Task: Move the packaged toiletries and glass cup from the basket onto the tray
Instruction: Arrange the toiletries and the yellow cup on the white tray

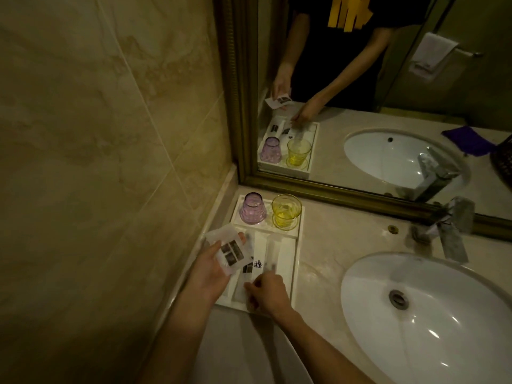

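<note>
A white tray (297, 245) sits on the counter in the corner by the wall. At its far end stand a purple glass cup (252, 208), upside down, and a yellow glass cup (286, 211), upright. Several long white toiletry packets (279, 256) lie in the tray's near section. My left hand (208, 270) holds a flat clear packet with dark labels (230, 252) above the tray's left edge. My right hand (268, 293) rests on the tray's near end, fingers pinching a white packet (243, 284). The basket shows only as a dark reflection in the mirror (502, 162).
A white oval sink (415, 314) fills the counter to the right, with a chrome faucet (451, 234) behind it. A framed mirror (360, 195) runs along the back. The tiled wall (110, 162) closes the left side. A purple cloth is reflected in the mirror (468, 141).
</note>
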The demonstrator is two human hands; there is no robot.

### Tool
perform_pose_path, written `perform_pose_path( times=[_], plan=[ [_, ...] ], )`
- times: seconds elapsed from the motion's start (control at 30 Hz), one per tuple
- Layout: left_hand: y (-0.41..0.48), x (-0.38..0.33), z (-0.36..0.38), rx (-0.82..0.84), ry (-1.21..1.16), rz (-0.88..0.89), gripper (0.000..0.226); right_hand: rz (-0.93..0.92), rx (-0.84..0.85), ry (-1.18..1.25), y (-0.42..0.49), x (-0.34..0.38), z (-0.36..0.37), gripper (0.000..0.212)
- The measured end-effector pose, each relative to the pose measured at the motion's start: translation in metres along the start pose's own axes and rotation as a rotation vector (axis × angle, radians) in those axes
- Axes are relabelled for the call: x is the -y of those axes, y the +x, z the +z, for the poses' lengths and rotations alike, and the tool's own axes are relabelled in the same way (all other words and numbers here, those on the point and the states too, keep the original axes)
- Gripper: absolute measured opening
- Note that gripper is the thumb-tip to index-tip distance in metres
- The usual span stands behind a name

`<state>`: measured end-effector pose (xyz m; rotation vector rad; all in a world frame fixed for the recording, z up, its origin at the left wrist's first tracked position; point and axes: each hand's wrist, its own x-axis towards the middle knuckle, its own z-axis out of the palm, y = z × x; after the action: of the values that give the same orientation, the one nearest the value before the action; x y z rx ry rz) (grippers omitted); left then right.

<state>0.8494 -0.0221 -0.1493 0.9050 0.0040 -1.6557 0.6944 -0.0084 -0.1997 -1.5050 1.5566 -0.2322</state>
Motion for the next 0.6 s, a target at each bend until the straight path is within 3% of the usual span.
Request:
perform_pose_path(
  times=[0.17,0.3,0.47,0.6],
  plan=[
    [0.009,0.008,0.011,-0.016,0.019,-0.072,0.047,0.003,-0.116,0.063,-0.012,-0.011,-0.018,0.032],
    [0.018,0.009,0.024,-0.049,0.065,-0.091,0.039,0.098,-0.267,0.299,-0.021,-0.041,-0.064,0.025],
    [0.031,0.024,0.052,-0.141,0.280,-0.208,0.016,0.190,-0.406,0.505,-0.038,-0.094,-0.128,0.023],
    [0.051,0.054,0.064,-0.134,0.483,-0.187,0.027,0.199,-0.387,0.560,-0.057,-0.117,-0.143,0.026]
  ],
)
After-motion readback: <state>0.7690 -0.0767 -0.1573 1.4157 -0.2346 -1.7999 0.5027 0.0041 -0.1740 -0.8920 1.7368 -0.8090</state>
